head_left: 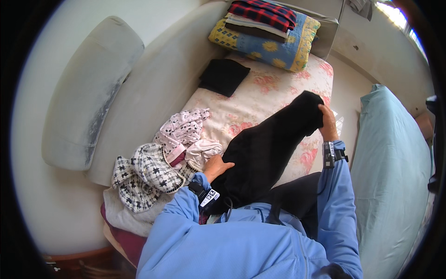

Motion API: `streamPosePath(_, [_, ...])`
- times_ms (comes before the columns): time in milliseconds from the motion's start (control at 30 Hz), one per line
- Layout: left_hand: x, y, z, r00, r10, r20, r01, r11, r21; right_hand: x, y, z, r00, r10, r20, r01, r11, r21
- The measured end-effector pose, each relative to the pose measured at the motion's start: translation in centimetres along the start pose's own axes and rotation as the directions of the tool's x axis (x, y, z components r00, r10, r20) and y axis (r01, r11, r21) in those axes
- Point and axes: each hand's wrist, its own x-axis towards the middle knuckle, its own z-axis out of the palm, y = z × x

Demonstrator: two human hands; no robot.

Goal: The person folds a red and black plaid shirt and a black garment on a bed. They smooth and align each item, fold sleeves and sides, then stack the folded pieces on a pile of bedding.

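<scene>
A pair of black trousers (260, 153) stretches diagonally over the bed, from my lap toward the right edge of the mattress. My right hand (328, 124) grips their far end, fingers closed round the edge. On their near left side lies my left hand (216, 168), its thumb over the cloth and its other fingers partly hidden; it appears to pinch the edge. Just left of that hand is a loose heap with a black-and-white patterned garment (155, 167) and a pink spotted garment (183, 128). Farther off, a folded black garment (225, 76) rests flat on the bed.
The floral bedsheet (241, 111) covers the mattress. At its far end a blue-and-yellow quilt (269, 46) carries folded clothes, with a red-and-navy checked one (262, 13) on top. A grey padded cushion (93, 93) leans at left. Something draped in pale teal cloth (392, 176) stands at right.
</scene>
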Motion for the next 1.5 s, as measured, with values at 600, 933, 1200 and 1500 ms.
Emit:
streamPosePath(600, [1.1,1.5,1.5,0.877,0.393,0.277,-0.212,0.833,-0.511,5.7,-20.4,-7.2,0.997,-0.039,-0.067,0.061,0.923,0.379])
streamPosePath(933, [-1.0,2.6,-15.4,0.807,0.29,-0.515,-0.589,0.328,-0.738,-1.2,-32.1,-10.6,0.873,-0.293,-0.39,0.346,0.935,0.071])
streamPosePath(1200, [-4.5,4.7,-32.2,0.715,0.477,-0.512,-0.695,0.399,-0.599,-6.5,-34.2,-11.7,0.686,-0.725,-0.059,0.306,0.363,-0.88])
streamPosePath(1500, [15.1,11.1,-28.4,0.779,0.625,-0.045,-0.626,0.773,-0.1,-8.0,-7.5,-12.7,0.812,0.275,-0.516,-0.067,0.921,0.384])
